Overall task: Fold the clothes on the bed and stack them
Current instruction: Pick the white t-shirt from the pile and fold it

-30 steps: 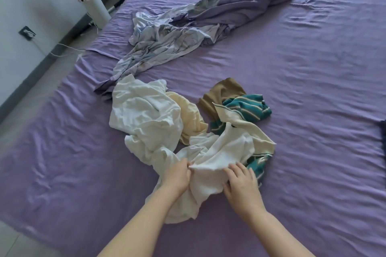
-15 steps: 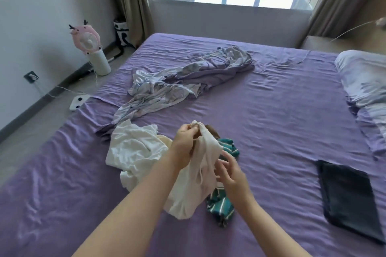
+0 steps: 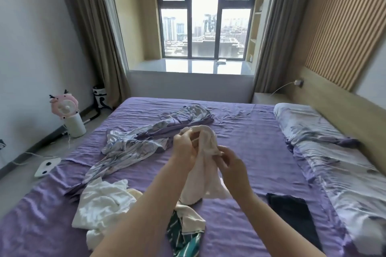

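A pale garment (image 3: 205, 165) is held up above the middle of the bed (image 3: 254, 148) by both hands. The left hand (image 3: 183, 149) is curled round the garment's upper bunched edge, with the forearm reaching up from the lower frame. The right hand (image 3: 234, 165) is set slightly lower and to the right, its fingers (image 3: 224, 157) pinching a fold at the garment's side. The rest of the cloth is left hanging down between the two forearms.

Below the hands, near the bed's near edge, a crumpled white garment (image 3: 100, 206) is seen, with a green striped garment (image 3: 183, 233) just beside it on the right. A folded dark garment (image 3: 292, 215) is laid flat toward the bed's right side. A rumpled grey and purple sheet (image 3: 146, 142) is stretched from the bed's left edge toward its far middle. Pillows (image 3: 317, 142) are lined along the bed's right edge, against a wooden headboard (image 3: 344, 110).

The bed is covered in a wrinkled purple sheet. Beyond its far edge a window (image 3: 205, 19) is flanked by curtains (image 3: 92, 33). On the floor to the left, by the wall, a pink fan (image 3: 65, 108) is stood on a white base.
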